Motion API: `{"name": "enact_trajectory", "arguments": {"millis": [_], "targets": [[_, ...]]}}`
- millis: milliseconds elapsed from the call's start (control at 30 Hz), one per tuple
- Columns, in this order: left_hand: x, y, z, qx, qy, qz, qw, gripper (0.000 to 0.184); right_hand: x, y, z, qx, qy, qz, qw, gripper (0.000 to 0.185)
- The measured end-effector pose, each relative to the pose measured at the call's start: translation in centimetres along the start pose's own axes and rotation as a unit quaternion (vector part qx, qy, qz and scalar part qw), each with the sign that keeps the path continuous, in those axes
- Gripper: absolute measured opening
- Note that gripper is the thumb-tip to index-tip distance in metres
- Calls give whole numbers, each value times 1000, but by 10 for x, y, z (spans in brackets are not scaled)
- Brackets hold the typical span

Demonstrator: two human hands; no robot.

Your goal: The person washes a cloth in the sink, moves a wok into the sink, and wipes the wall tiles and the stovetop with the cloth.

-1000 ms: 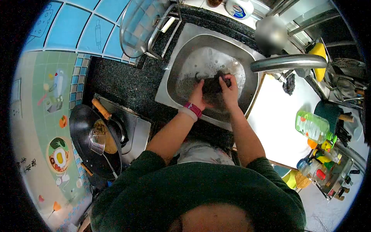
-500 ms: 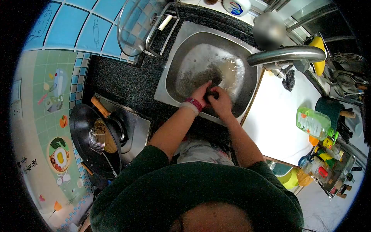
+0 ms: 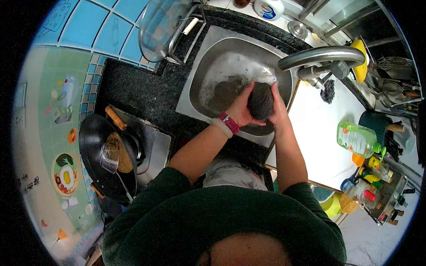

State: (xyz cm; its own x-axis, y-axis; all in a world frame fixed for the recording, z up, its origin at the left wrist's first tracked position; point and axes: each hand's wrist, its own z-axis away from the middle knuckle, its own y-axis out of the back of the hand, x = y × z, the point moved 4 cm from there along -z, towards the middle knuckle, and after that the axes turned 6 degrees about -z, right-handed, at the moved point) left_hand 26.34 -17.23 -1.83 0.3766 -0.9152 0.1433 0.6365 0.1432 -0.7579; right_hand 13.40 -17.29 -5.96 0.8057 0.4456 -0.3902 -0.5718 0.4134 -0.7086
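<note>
Holding a dark lump (image 3: pixel 260 101) between the left hand (image 3: pixel 241 108) and the right hand (image 3: pixel 278 105), above the near right part of the sink (image 3: pixel 198 103). Clamped on it from both sides, with the hands apart only by its width. Rounded and wet-looking, with much of the dark surface showing upward between the palms; too plain to tell the material.

On the left, reaching forward and inward with the forearm slanted toward the sink, digits spread along the near and left edges of the lump, a pink watch (image 3: pixel 228 122) and a pale band (image 3: pixel 222 127) around the wrist. On the right, reaching almost straight forward, digits pointing away from the body along the right edge.

Just beyond and to the left of the hands, cloudy, foamy water (image 3: pixel 239 66) in the sink. Beyond and to the right of the hands, curving over the sink edge, a metal tap (image 3: pixel 328 55). Well to the left, a black wok (image 3: pixel 100 177) with a wire strainer (image 3: pixel 110 157) inside. To the right, lying on a white board (image 3: pixel 310 133), a green-tinted bottle (image 3: pixel 355 139).
</note>
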Motion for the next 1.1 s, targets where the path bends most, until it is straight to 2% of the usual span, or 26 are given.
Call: {"name": "enact_trajectory", "arguments": {"millis": [33, 67, 100, 133, 167, 200, 267, 300, 367, 433, 500, 533, 600, 667, 700, 733, 767, 800, 833, 900, 933, 1000, 1033, 1067, 1100], "targets": [[-3, -2, 4, -16, -4, 4, 1000, 38, -13, -6, 1, 31, 79, 136, 987, 48], [-4, -4, 7, -32, -7, 7, 999, 38, -21, -13, 3, 29, 79, 136, 987, 48], [-5, 0, 4, -33, -8, 6, 999, 38, -27, -21, 7, 23, 44, 201, 978, 44], [-8, 4, 0, -76, -7, -20, 997, 40, -30, -26, 9, 17, 10, 266, 964, 43], [-10, 5, -3, -119, -7, -46, 992, 41, -31, -31, 9, -15, 23, 237, 971, 48], [-10, 11, -7, -120, -6, -45, 992, 41, -33, -40, 14, -14, 22, 239, 971, 48], [-10, 14, -9, -185, 29, -126, 974, 38, -42, -79, 30, -145, 43, 230, 961, 52], [-8, 10, -5, -186, 28, -126, 974, 38, -43, -83, 32, -169, 17, 201, 965, 50], [-1, 5, 0, -121, -19, -193, 974, 34, -49, -82, 30, -174, 13, 228, 958, 46], [4, -6, 5, -125, -10, -224, 966, 30, -49, -81, 27, -179, 8, 254, 950, 41], [4, -4, 2, -128, 0, -255, 958, 25, -48, -77, 21, -137, 35, 307, 941, 30], [1, 5, -7, -105, 3, -274, 956, 21, -45, -75, 15, -137, 35, 307, 941, 30], [-5, 13, -19, -82, 6, -294, 952, 18, -41, -67, 0, -102, 95, 440, 887, 20], [-7, 19, -25, 43, -17, -362, 931, 18, -32, -60, -11, -80, 118, 465, 874, 16], [-9, 20, -33, 42, -17, -362, 931, 18, -29, -53, -18, -60, 140, 488, 859, 14], [-9, 29, -45, 81, -4, -445, 892, 20, -23, -42, -29, -60, 140, 489, 859, 14], [-11, 40, -59, 119, 9, -524, 843, 23, -20, -30, -41, -49, 197, 534, 820, 14], [-22, 57, -84, 121, 9, -523, 844, 23, -18, -24, -45, -37, 252, 576, 777, 14], [-28, 74, -114, 128, -136, -565, 804, 24, -14, -22, -46, -40, 250, 575, 778, 14], [-24, 69, -115, 138, -280, -593, 742, 32, -14, -20, -47, 59, 220, 663, 713, 18], [-21, 63, -110, 160, -320, -637, 683, 29, -15, -24, -44, 55, 220, 663, 713, 18], [-18, 49, -93, 185, -358, -675, 618, 28, -20, -31, -28, 25, 235, 647, 725, 24], [-20, 33, -69, 123, -228, -534, 804, 26, -27, -37, -16, 22, 233, 647, 726, 24], [-25, 12, -42, 53, -82, -352, 931, 25, -34, -42, -5, -34, 185, 584, 790, 28], [-23, -11, -15, -29, -14, -314, 949, 18, -40, -45, 2, -93, 136, 513, 842, 31]]}}
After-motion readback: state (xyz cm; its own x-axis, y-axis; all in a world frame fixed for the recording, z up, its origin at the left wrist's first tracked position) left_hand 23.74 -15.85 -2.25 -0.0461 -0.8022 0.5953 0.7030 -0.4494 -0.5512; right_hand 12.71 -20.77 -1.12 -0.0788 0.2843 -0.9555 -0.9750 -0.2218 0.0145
